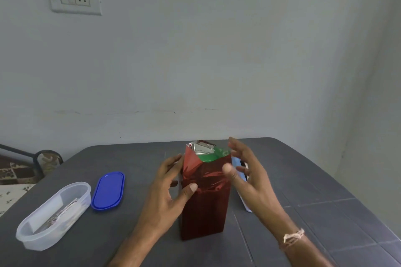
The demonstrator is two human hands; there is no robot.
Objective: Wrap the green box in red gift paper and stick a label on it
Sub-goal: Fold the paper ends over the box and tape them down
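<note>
Flanking green box (212, 156): left hand (166, 191), right hand (246, 172)

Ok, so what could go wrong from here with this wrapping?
The green box stands tall on end, and only the left hand clearly touches it. The right hand looks open beside it, so pressing down on the top folds could tip it. The red paper is open and crumpled at the top, so it may tear or leave green showing.

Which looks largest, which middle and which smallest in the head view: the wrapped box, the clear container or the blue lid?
1. Wrapped box.
2. Clear container, though these two look close.
3. Blue lid, plainly smallest.
</note>
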